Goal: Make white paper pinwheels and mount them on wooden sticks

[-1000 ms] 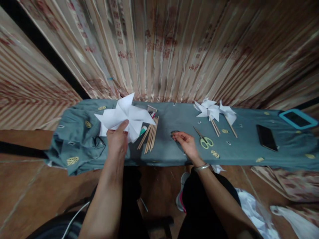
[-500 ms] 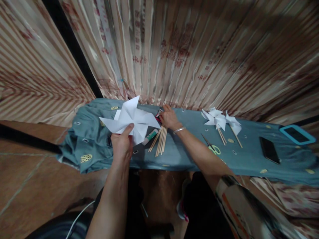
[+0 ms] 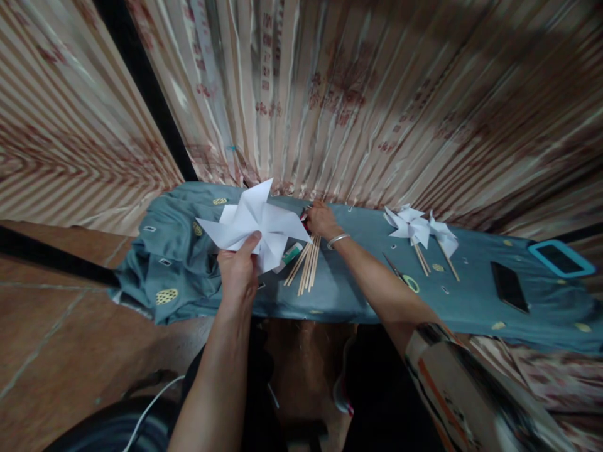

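Observation:
A white paper pinwheel [image 3: 257,220] without a stick is held in my left hand [image 3: 238,270], its thumb pressed near the centre and the fingers beneath. Over the far side of the table, my right hand [image 3: 323,220] reaches down at a small dark red item [image 3: 305,215] beyond the sticks. Its fingers are bent together, and whatever lies in them is too small to make out. Several wooden sticks [image 3: 306,267] fan out just below that hand. Between the sticks and the pinwheel lies a glue stick [image 3: 289,256], white with a green label.
Two finished pinwheels on sticks, one [image 3: 409,227] beside another [image 3: 443,235], lie to the right. Nearer are green-handled scissors [image 3: 409,284]. A black phone [image 3: 509,287] and a blue-framed tablet [image 3: 561,258] rest at the right end of the cloth-covered table [image 3: 348,295]. A curtain [image 3: 301,125] hangs behind.
The view has shifted slightly, so most things sit a little further right. My left hand still holds the pinwheel; my right hand stays by the small red item, its fingers drawn closer together.

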A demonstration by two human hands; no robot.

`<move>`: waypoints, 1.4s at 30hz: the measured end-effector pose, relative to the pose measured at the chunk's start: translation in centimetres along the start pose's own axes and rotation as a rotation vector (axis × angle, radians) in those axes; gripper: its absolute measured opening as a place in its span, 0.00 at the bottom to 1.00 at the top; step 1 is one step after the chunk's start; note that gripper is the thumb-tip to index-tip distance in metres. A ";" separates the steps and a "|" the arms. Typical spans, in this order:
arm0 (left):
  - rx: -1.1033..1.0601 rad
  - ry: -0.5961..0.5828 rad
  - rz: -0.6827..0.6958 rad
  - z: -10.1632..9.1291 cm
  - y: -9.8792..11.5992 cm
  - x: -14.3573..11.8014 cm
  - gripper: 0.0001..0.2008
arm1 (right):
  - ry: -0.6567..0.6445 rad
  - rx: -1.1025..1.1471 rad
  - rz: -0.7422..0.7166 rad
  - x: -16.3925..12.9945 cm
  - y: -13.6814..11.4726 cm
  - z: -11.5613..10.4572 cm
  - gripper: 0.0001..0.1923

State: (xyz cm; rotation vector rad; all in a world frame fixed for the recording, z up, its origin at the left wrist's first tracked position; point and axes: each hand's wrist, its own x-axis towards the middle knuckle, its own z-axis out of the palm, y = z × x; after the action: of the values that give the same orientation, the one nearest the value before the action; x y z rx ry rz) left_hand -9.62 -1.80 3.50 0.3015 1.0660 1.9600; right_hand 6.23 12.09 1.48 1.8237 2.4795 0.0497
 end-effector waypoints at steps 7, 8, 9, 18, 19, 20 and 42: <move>0.040 -0.009 -0.006 0.1 -0.1 0.0 0.15 | -0.006 -0.006 0.004 0.2 0.1 0.1 0.17; 0.043 -0.014 -0.006 0.1 -0.2 0.0 0.15 | -0.008 -0.007 0.006 0.2 0.1 0.1 0.16; 0.044 -0.016 -0.008 0.1 -0.2 -0.1 0.15 | -0.008 -0.007 0.007 0.3 0.1 0.2 0.16; 0.024 -0.028 -0.013 0.2 -0.3 -0.2 0.16 | 0.012 0.007 -0.012 0.3 0.3 0.8 0.16; 0.022 -0.028 -0.014 0.2 -0.3 -0.2 0.16 | 0.015 0.008 -0.022 0.2 0.4 0.9 0.16; 0.019 -0.027 -0.015 0.2 -0.4 -0.2 0.15 | 0.017 0.008 -0.033 0.2 0.5 0.9 0.16; 0.036 -0.054 0.023 0.1 -1.0 -0.1 0.16 | 0.224 0.340 -0.100 0.1 2.2 3.7 0.10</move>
State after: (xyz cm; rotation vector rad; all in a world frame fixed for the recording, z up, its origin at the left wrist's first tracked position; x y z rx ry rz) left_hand -8.89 -1.53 2.82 0.3865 1.0684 1.9438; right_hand 8.57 12.81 -2.08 1.9005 2.8822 -0.1949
